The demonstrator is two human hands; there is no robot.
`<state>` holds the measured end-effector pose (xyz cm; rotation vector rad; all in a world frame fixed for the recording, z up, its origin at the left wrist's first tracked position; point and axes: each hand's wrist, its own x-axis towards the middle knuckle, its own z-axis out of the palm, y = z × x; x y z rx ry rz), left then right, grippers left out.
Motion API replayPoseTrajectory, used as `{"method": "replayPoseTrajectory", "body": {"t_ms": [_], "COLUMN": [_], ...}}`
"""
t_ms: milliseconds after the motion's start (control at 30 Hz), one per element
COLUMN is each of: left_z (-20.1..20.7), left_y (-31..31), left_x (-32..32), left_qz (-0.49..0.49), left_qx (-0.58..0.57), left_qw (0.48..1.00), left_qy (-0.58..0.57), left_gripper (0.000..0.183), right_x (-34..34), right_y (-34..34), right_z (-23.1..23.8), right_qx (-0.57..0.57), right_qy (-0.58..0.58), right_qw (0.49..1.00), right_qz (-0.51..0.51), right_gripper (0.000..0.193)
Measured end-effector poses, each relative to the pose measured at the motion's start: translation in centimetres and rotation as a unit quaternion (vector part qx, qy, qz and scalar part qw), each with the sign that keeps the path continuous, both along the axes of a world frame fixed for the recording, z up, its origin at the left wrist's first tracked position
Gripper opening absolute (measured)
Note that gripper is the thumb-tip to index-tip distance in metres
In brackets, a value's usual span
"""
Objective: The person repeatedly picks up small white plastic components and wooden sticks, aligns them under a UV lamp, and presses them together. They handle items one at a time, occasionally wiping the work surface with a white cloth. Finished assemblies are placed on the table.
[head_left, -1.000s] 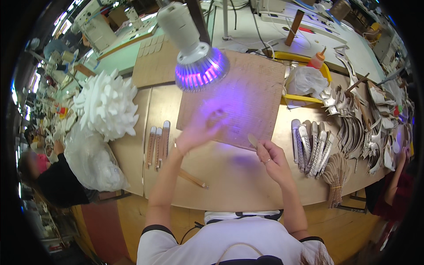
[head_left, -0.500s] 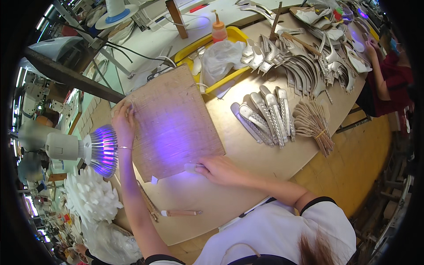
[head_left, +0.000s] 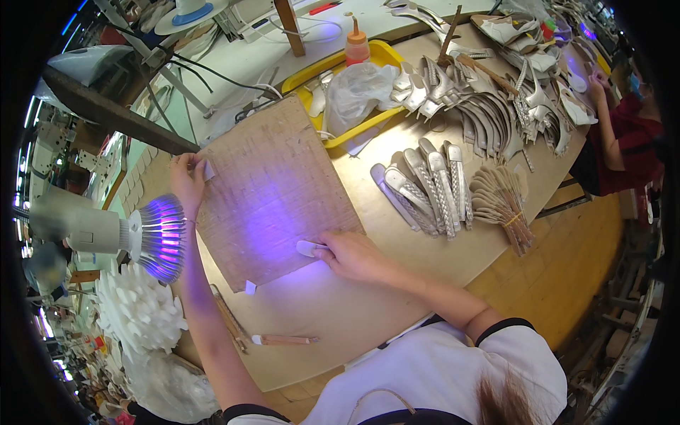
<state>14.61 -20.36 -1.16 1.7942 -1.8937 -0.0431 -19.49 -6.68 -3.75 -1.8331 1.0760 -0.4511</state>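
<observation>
My left hand point(head_left: 187, 185) is at the far left corner of a brown board point(head_left: 290, 163), fingers pinched at a small white tab point(head_left: 208, 171). Over the board's near edge, my right hand point(head_left: 353, 256) grips a small pale strap end point(head_left: 309, 248). Its rounded tip sticks out to the left past my fingers, and the rest is hidden in the hand. Violet light falls on the board from a finned lamp point(head_left: 161, 238) beside my left forearm. Another small white piece point(head_left: 251, 287) sits at the board's near left corner.
Silvery braided straps point(head_left: 432, 180) lie right of the board, beside a banded bundle of beige strips point(head_left: 501, 202). Beyond are a yellow tray point(head_left: 386, 57), an orange-capped bottle point(head_left: 356, 48) and piled shoe parts point(head_left: 489, 106). A white-tipped wooden stick point(head_left: 287, 340) lies near me. Someone in red point(head_left: 634, 138) works at right.
My left hand has shifted slightly left and away from me, off the board's surface, and a white tab now shows at its fingertips. My right hand has lifted the strap end farther over the board.
</observation>
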Motion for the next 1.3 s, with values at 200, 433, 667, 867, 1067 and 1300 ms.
{"method": "replayPoseTrajectory", "body": {"t_ms": [200, 433, 667, 867, 1067, 1300], "left_z": [-1.6, -1.7, 0.9, 2.1, 3.0, 3.8], "left_y": [2.6, 12.3, 17.8, 18.5, 18.7, 19.2], "left_x": [-2.9, -8.6, -10.5, -11.9, -12.4, -12.1], "left_qz": [0.043, 0.133, 0.018, 0.06, 0.029, 0.089], "left_qx": [-0.113, 0.012, 0.137, 0.076, 0.045, 0.002], "left_qw": [0.985, 0.78, 0.612, 0.726, 0.685, 0.758], "left_qy": [0.123, 0.611, 0.778, 0.681, 0.726, 0.646], "left_gripper": [0.018, 0.022, 0.037, 0.044, 0.047, 0.036], "right_x": [0.5, 0.2, -1.6, 0.4, 3.3, 5.0], "right_y": [-0.5, -1.1, -2.4, -3.8, -5.9, -6.8], "right_z": [0.3, 0.0, 3.7, 6.5, 7.4, 7.9], "right_qx": [0.026, 0.109, 0.21, 0.134, 0.116, 0.086], "right_qy": [0.012, -0.036, -0.115, -0.065, -0.024, -0.078], "right_qw": [0.999, 0.993, 0.963, 0.981, 0.977, 0.967], "right_qz": [-0.018, -0.008, 0.125, 0.124, 0.179, 0.225], "right_gripper": [0.023, 0.027, 0.027, 0.027, 0.024, 0.026]}}
